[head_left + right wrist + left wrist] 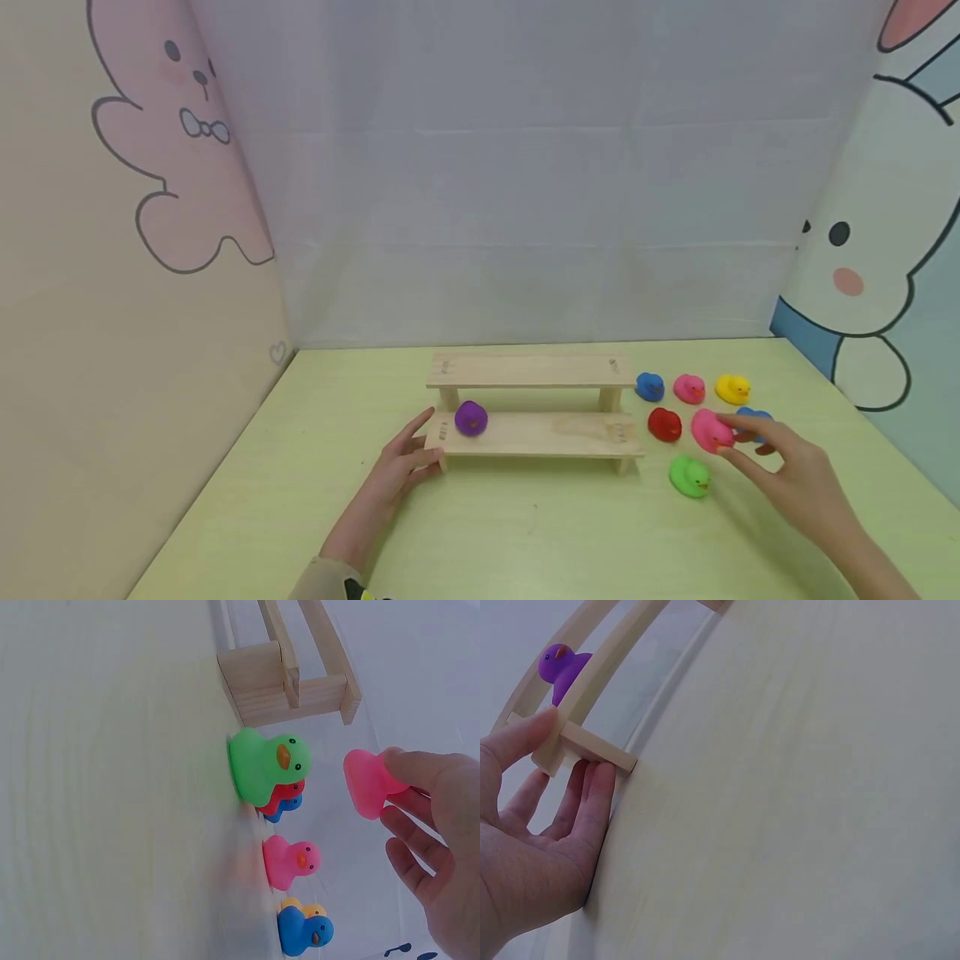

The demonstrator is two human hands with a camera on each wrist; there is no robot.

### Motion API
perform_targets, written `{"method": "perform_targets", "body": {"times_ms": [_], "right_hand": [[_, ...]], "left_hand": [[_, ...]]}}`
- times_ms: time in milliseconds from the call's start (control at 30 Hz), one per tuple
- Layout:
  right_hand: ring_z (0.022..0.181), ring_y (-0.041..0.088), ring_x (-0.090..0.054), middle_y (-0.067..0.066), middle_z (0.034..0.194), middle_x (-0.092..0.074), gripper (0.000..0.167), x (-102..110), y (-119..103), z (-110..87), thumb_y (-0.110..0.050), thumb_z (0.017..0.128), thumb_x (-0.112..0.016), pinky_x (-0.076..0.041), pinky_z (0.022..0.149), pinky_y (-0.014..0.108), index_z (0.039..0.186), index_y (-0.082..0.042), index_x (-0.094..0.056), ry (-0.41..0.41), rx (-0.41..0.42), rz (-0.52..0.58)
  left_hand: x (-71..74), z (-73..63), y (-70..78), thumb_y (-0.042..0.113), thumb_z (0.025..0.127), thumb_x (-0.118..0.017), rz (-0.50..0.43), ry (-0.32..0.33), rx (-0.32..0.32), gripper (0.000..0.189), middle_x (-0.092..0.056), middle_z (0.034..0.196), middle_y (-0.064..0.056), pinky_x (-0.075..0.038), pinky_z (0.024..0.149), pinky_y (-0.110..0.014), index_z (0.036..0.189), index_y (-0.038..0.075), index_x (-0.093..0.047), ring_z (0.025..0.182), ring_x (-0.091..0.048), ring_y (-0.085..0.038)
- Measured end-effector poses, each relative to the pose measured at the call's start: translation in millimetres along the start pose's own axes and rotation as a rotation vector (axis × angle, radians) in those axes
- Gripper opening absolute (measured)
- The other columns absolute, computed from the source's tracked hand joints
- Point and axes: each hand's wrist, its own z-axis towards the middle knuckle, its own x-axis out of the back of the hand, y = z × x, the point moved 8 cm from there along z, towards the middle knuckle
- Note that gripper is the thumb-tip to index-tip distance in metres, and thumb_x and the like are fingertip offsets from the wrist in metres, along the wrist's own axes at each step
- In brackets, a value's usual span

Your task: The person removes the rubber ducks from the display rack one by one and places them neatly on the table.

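My right hand (798,479) pinches a pink rubber duck (707,430) between thumb and fingers. In the right wrist view that duck (364,784) is held up off the table. My left hand (397,471) holds the left end of a two-tier wooden shelf (540,435); in the left wrist view the thumb lies at the lower board's edge and other fingers touch the end support (596,746). A purple duck (471,419) sits at the left of the lower board. The upper board (528,370) bears nothing.
Right of the shelf stand several ducks on the pale table (300,467): blue (649,387), pink (689,388), yellow (732,388), red (664,424) and green (689,476). Another blue duck (752,414) is partly hidden by my right hand. A white backdrop (525,208) rises behind.
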Motion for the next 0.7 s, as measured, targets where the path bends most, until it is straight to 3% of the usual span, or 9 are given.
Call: {"method": "perform_targets", "body": {"times_ms": [467,567,700], "right_hand": [[0.076,-0.011,-0.054,0.009,0.095,-0.074,0.042,-7.2,39.4,-11.6,-0.011,0.073,-0.085,-0.05,0.059,0.016,0.112,-0.009,-0.07,-0.154,-0.042,-0.072],[0.074,-0.011,-0.053,0.008,0.092,-0.074,0.038,-10.1,46.8,-14.7,-0.015,0.076,-0.084,-0.049,0.058,0.016,0.112,-0.009,-0.071,-0.211,-0.082,-0.071],[0.075,-0.008,-0.057,0.009,0.101,-0.075,0.037,-14.4,55.4,-19.4,-0.019,0.08,-0.082,-0.051,0.061,0.017,0.114,-0.011,-0.071,-0.301,-0.145,-0.081]], "left_hand": [[-0.7,1.6,-0.6,0.008,0.091,-0.067,-0.006,-0.004,-0.008,0.069,-0.05,0.138,-0.023,-0.056,0.095,-0.034,0.152,0.028,-0.039,0.105,-0.064,-0.018],[-0.3,2.8,-1.3,0.008,0.091,-0.066,-0.008,-0.006,-0.005,0.069,-0.05,0.139,-0.023,-0.056,0.096,-0.034,0.152,0.028,-0.04,0.106,-0.064,-0.018],[-0.3,4.0,-1.9,0.008,0.091,-0.066,-0.004,-0.011,-0.005,0.069,-0.049,0.14,-0.024,-0.056,0.097,-0.035,0.152,0.028,-0.039,0.106,-0.064,-0.018]]}}
